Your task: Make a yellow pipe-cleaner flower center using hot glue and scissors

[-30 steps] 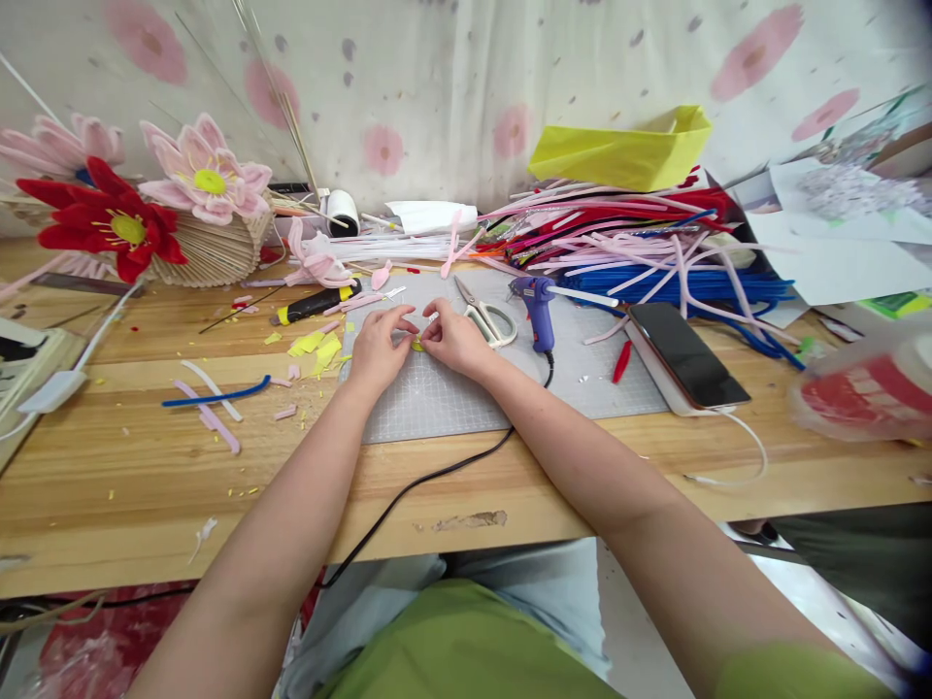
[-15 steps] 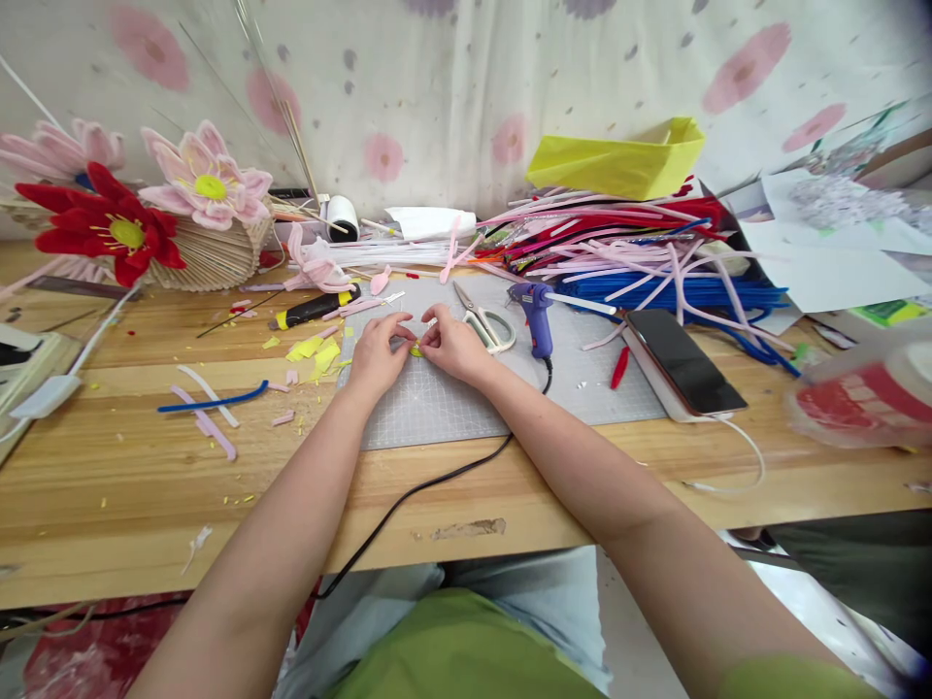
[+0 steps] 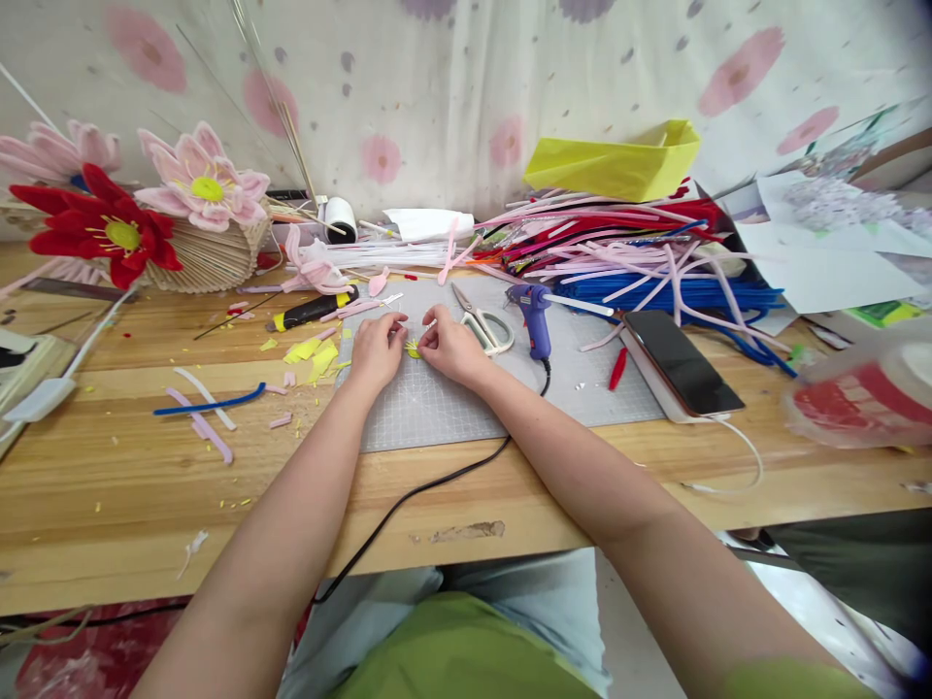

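Note:
A small yellow fringed piece (image 3: 413,349) shows between my two hands, above the grey cutting mat (image 3: 429,417). My right hand (image 3: 448,347) has thumb and fingertips pinched at the right side of that piece. Just left of it is my left hand (image 3: 378,351), its fingers curled with the tips close together; whether something small is between them is too small to tell. Scissors (image 3: 486,325) with pale handles lie behind my right hand. Yellow scraps (image 3: 320,359) and a black and yellow cutter (image 3: 310,309) lie to the left.
A purple glue gun (image 3: 535,320) rests right of the scissors, its black cable crossing the front edge. A phone (image 3: 684,362) lies farther right, near a plastic cup (image 3: 866,393). Behind are bundled pipe cleaners (image 3: 655,291). Fuzzy flowers (image 3: 120,233) stand at left.
My left hand has drawn slightly left, so the gap between the hands is wider and more of the yellow piece shows.

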Demonstrator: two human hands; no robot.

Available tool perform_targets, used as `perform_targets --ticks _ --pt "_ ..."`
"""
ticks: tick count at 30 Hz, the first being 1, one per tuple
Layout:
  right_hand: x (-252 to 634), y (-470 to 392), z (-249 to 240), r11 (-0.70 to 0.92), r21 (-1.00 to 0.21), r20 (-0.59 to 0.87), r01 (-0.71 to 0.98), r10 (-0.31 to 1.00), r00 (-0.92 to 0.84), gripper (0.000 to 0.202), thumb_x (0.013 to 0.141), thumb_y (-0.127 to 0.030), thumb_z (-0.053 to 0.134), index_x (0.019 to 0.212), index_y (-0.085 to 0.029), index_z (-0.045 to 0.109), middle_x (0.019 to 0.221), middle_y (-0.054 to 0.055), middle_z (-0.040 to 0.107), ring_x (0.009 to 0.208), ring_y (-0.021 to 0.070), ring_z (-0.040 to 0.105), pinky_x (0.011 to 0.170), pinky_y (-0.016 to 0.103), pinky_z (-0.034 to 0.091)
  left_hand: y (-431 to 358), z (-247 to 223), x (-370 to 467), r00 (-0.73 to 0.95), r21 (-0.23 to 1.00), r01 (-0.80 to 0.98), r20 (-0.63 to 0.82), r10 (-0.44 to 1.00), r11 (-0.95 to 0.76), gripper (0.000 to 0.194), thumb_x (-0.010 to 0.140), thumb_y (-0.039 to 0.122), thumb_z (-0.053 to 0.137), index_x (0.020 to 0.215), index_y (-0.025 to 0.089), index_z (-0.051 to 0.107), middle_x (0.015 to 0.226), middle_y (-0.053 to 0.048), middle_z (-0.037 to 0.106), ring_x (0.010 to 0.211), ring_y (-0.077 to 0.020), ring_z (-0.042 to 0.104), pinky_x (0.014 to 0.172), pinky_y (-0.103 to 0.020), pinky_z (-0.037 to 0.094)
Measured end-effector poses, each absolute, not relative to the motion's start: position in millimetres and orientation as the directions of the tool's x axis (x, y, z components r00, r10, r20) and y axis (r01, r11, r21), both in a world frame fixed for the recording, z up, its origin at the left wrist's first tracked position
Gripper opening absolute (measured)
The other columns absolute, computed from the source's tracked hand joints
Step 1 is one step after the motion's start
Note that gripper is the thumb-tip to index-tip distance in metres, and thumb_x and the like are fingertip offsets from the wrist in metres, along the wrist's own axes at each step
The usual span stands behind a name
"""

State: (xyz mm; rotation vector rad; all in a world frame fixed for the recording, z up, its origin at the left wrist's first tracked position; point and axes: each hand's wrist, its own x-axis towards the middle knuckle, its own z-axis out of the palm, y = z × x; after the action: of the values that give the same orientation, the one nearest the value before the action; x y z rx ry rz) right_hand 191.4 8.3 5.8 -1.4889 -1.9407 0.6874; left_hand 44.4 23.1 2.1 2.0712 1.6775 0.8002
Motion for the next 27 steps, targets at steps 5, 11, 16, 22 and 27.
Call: perform_targets --ticks 5,11,16,22,27 --pt "192 9 4 0.244 -0.711 0.149 0.659 0.969 -0.199 0.031 0.074 -0.01 0.052 0.1 -0.021 0.039 0.079 0.0 0.069 0.075 0.0161 0.064 0.07 0.028 0.044 19 4 33 0.334 0.563 0.72 0.231 0.914 -0.406 0.035 0.08 0.013 0.047 0.112 0.019 0.06 0.117 -0.007 0.063 0.113 -0.0214 0.051 0.101 -0.038 0.039" --pt "195 11 6 0.246 -0.71 0.14 0.66 0.967 -0.211 0.032 0.073 -0.009 0.053 0.099 -0.021 0.038 0.079 -0.001 0.069 0.075 0.0156 0.065 0.07 0.027 0.044 16 5 30 0.481 0.529 0.691 0.172 0.86 -0.492 0.064 0.068 0.01 0.054 0.131 0.018 0.045 0.125 -0.007 0.06 0.123 -0.0242 0.045 0.107 -0.042 0.034" --pt "195 11 7 0.237 -0.716 0.127 0.656 0.969 -0.211 0.033 0.073 -0.008 0.054 0.099 -0.021 0.038 0.079 -0.001 0.069 0.074 0.0145 0.064 0.07 0.026 0.044 19 2 34 0.469 0.536 0.681 0.203 0.86 -0.498 0.055 0.073 0.017 0.057 0.127 0.02 0.046 0.113 -0.006 0.065 0.115 -0.0243 0.05 0.103 -0.044 0.036" --pt "194 12 3 0.262 -0.72 0.161 0.643 0.964 -0.212 0.033 0.072 -0.009 0.054 0.099 -0.021 0.039 0.077 -0.003 0.068 0.072 0.0145 0.064 0.07 0.027 0.045 17 -1 36 0.42 0.578 0.672 0.219 0.881 -0.463 0.055 0.075 0.018 0.058 0.128 0.019 0.043 0.109 -0.005 0.066 0.112 -0.0227 0.051 0.101 -0.041 0.037" --pt "194 13 2 0.262 -0.715 0.159 0.648 0.964 -0.215 0.035 0.071 -0.009 0.054 0.1 -0.021 0.039 0.077 -0.002 0.068 0.072 0.0148 0.064 0.07 0.027 0.044 17 -2 39 0.409 0.575 0.682 0.213 0.887 -0.452 0.053 0.075 0.018 0.058 0.126 0.019 0.045 0.107 -0.005 0.066 0.11 -0.0231 0.052 0.099 -0.041 0.038"
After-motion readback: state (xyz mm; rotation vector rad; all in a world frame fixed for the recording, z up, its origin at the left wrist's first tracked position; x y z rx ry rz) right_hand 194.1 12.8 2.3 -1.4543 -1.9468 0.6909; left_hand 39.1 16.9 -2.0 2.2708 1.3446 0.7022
